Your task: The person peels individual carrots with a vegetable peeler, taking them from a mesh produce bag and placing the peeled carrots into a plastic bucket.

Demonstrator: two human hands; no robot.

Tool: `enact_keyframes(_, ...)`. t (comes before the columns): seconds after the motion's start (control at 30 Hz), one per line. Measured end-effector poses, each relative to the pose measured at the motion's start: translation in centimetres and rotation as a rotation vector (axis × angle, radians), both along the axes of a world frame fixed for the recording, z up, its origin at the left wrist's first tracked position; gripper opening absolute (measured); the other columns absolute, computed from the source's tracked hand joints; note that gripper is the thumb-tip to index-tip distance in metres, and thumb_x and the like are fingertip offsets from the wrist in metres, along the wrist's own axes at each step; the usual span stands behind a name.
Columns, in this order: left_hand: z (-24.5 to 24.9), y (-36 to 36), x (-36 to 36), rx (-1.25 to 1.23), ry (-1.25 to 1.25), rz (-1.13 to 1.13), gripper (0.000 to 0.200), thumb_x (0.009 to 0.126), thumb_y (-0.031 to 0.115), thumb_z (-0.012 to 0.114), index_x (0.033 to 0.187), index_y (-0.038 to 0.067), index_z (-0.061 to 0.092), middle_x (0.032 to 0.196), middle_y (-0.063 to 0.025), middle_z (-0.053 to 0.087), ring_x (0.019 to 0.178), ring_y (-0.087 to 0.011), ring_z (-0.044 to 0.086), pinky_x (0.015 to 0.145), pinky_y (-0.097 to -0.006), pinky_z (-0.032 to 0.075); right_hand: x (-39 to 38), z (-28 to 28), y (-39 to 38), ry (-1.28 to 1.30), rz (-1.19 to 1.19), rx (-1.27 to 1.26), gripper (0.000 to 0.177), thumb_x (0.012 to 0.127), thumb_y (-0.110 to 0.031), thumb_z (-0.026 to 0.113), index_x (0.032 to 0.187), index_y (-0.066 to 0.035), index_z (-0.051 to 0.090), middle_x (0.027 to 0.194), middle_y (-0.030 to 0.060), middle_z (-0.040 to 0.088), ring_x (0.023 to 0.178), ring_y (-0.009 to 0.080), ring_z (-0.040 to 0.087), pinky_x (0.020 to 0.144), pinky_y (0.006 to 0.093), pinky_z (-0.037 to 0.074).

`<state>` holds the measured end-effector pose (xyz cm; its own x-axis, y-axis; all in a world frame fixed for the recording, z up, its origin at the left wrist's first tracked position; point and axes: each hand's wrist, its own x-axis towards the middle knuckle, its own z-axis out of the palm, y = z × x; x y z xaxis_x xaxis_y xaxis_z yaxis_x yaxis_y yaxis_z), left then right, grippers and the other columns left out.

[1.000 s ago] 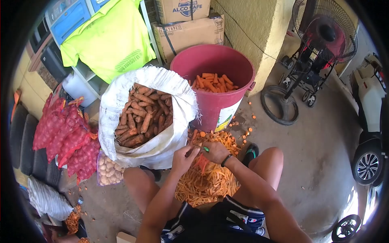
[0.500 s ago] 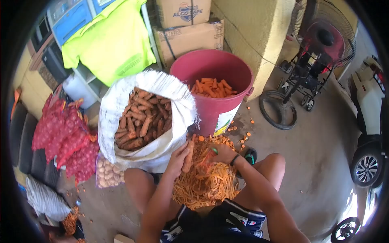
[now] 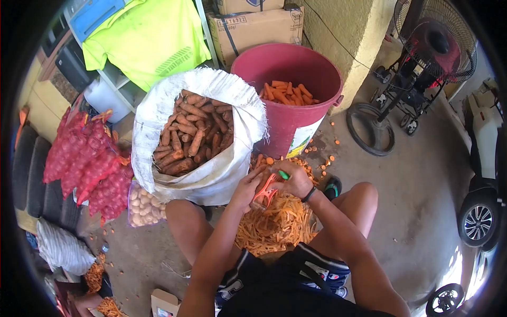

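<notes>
Now my right hand (image 3: 297,180), curled around the vegetable peeler (image 3: 267,191), is back at the carrot (image 3: 262,181) my left hand (image 3: 244,191) clasps; both sit at twelve o'clock; peeling seems under way again.

The forearms (image 3: 219,243) reach forward over parted thighs (image 3: 194,226), the left hand (image 3: 245,188) and right hand (image 3: 297,180) close together, fingers (image 3: 255,176) curled in a grip.

There's one peeler (image 3: 268,192), one red bin (image 3: 278,126) and one fan (image 3: 437,43).
</notes>
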<state>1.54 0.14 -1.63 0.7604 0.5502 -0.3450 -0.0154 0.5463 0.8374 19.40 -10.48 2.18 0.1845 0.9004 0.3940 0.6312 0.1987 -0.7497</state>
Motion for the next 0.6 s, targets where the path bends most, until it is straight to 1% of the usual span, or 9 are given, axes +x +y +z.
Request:
enact_keyframes(0.07,0.6,0.0,-0.2,0.025,0.024,-0.048,0.04,0.107,0.018,0.05,0.144,0.003,0.051,0.127,-0.009,0.062,0.103,-0.0145,0.066,0.084,-0.0309,0.059,1.5,-0.3,0.2,0.048,-0.1,-0.004,0.047,0.068,-0.022,0.092,0.103,-0.003,0.068,0.096,0.0122,0.07,0.085,0.0244,0.067,0.078,0.0363,0.055)
enact_keyframes(0.17,4.9,-1.1,-1.6,-0.031,0.042,-0.145,0.038,0.106,0.017,0.051,0.142,0.003,0.054,0.131,-0.0064,0.061,0.11,-0.012,0.061,0.089,-0.0251,0.052,5.7,-0.1,0.5,0.117,-0.323,-0.036,0.046,0.068,-0.023,0.093,0.102,-0.003,0.068,0.092,0.0113,0.071,0.081,0.0183,0.067,0.075,0.0337,0.055)
enact_keyframes(0.2,4.5,-1.0,-1.6,-0.032,0.035,-0.117,0.039,0.106,0.018,0.051,0.143,0.005,0.053,0.129,-0.0071,0.061,0.106,-0.0123,0.062,0.086,-0.0266,0.054,6.9,-0.2,0.5,0.102,-0.384,-0.004,0.047,0.069,-0.022,0.093,0.103,-0.003,0.068,0.09,0.0108,0.071,0.08,0.0161,0.066,0.074,0.0327,0.054)
enact_keyframes(0.23,3.6,-0.7,-1.5,-0.03,0.023,-0.088,0.039,0.106,0.018,0.051,0.143,0.006,0.053,0.127,-0.0078,0.062,0.103,-0.0127,0.063,0.083,-0.0281,0.056,7.4,-0.4,0.7,0.224,-0.423,-0.066,0.049,0.069,-0.022,0.093,0.106,-0.003,0.067,0.088,0.0103,0.071,0.08,0.0159,0.066,0.073,0.0326,0.054)
enact_keyframes(0.27,2.8,-0.3,-1.5,-0.028,0.01,-0.057,0.039,0.106,0.019,0.051,0.144,0.007,0.053,0.126,-0.0085,0.063,0.099,-0.013,0.065,0.081,-0.0297,0.058,6.9,-0.9,0.4,0.201,-0.351,-0.061,0.049,0.069,-0.022,0.092,0.107,-0.004,0.067,0.089,0.0105,0.071,0.081,0.0171,0.067,0.074,0.033,0.054)
enact_keyframes(0.3,2.3,0.2,-1.6,-0.1,-0.013,-0.059,0.041,0.107,0.02,0.05,0.145,0.005,0.049,0.126,-0.0103,0.063,0.103,-0.0155,0.065,0.085,-0.0299,0.057,5.2,-0.7,-0.1,0.173,-0.274,-0.056,0.049,0.069,-0.022,0.092,0.108,-0.004,0.067,0.091,0.0107,0.071,0.081,0.0183,0.067,0.074,0.0333,0.054)
enact_keyframes(0.43,2.9,-0.4,-0.5,-0.162,-0.086,0.077,0.045,0.107,0.021,0.049,0.146,0.0,0.044,0.127,-0.0124,0.063,0.109,-0.0188,0.065,0.085,-0.0313,0.057,-1.3,0.1,-0.8,0.003,0.025,0.083,0.047,0.07,-0.022,0.092,0.106,-0.003,0.067,0.092,0.0098,0.069,0.082,0.0212,0.066,0.076,0.0339,0.054)
enact_keyframes(0.53,2.8,-0.8,-0.7,-0.145,-0.132,0.035,0.045,0.106,0.021,0.051,0.147,0.003,0.045,0.122,-0.0113,0.064,0.101,-0.0174,0.066,0.079,-0.0301,0.057,0.2,0.9,-0.5,0.0,-0.05,-0.018,0.052,0.069,-0.023,0.092,0.112,-0.004,0.068,0.1,0.0129,0.069,0.087,0.0259,0.068,0.08,0.0357,0.055)
enact_keyframes(0.6,3.6,-0.9,-1.2,-0.105,0.002,-0.037,0.045,0.106,0.022,0.052,0.147,0.005,0.045,0.117,-0.0103,0.064,0.094,-0.0159,0.066,0.075,-0.0289,0.057,2.8,0.3,0.1,0.064,-0.205,-0.05,0.056,0.068,-0.026,0.093,0.112,-0.003,0.068,0.101,0.0132,0.07,0.088,0.0222,0.068,0.08,0.0351,0.055)
